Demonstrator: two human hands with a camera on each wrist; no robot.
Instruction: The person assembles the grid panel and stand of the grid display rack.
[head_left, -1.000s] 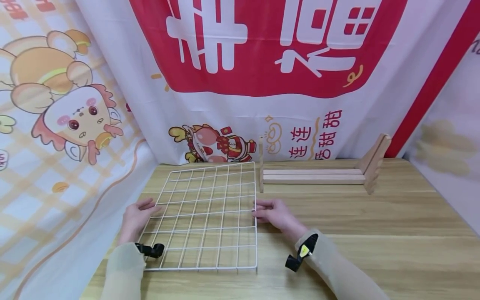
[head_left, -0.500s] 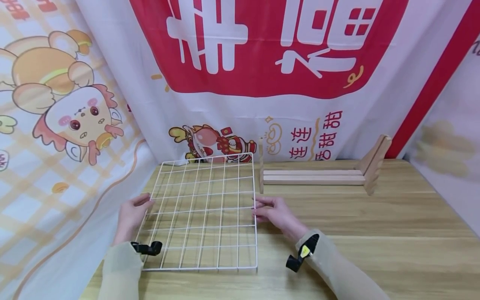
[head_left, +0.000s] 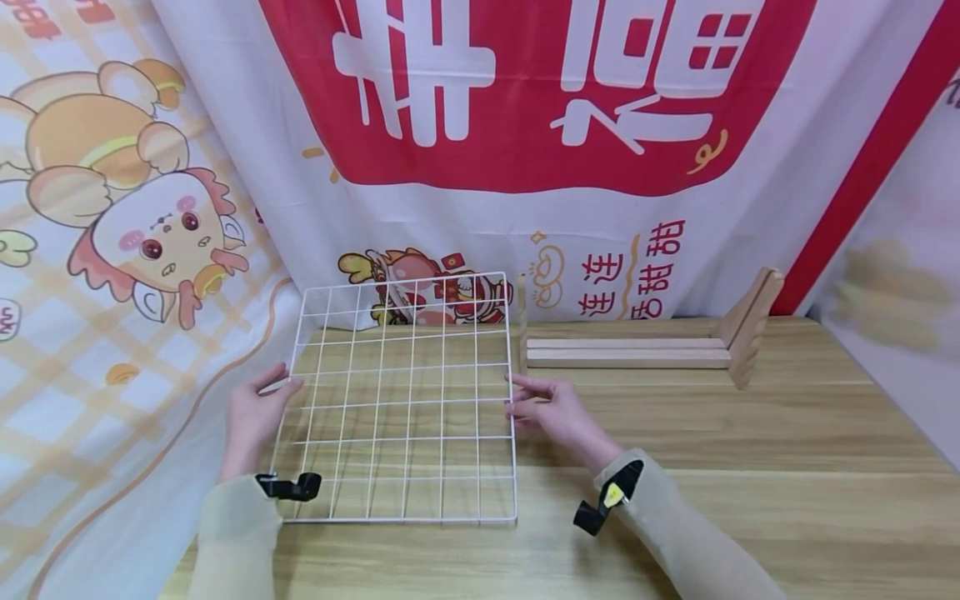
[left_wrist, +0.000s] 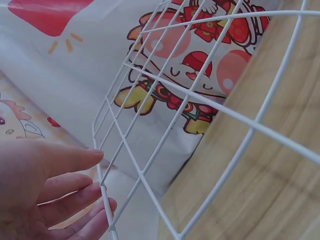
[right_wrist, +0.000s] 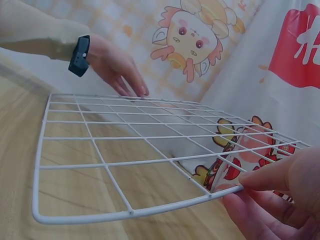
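Note:
A white wire grid panel [head_left: 408, 406] is held between both hands, its far edge tilted up above the wooden table and overlapping the cloth behind. My left hand [head_left: 253, 417] pinches the panel's left side wire between thumb and fingers. On the opposite side, my right hand [head_left: 558, 414] pinches the right side wire. In the left wrist view the left fingers [left_wrist: 75, 207] lie along the outer wire, and the right wrist view shows the right thumb [right_wrist: 270, 175] on top of the frame with the fingers beneath.
A pale wooden stand [head_left: 626, 353] with two upright ends and a crossbar stands at the back right of the table [head_left: 712, 467]. Printed cloth [head_left: 510, 225] hangs at the back and both sides. A black wrist camera [head_left: 592, 512] sits on the right sleeve.
The grid panel's far edge has risen and the whole panel tilts up more toward the person. My left hand has shifted left and away from the person; the right hand has moved slightly.

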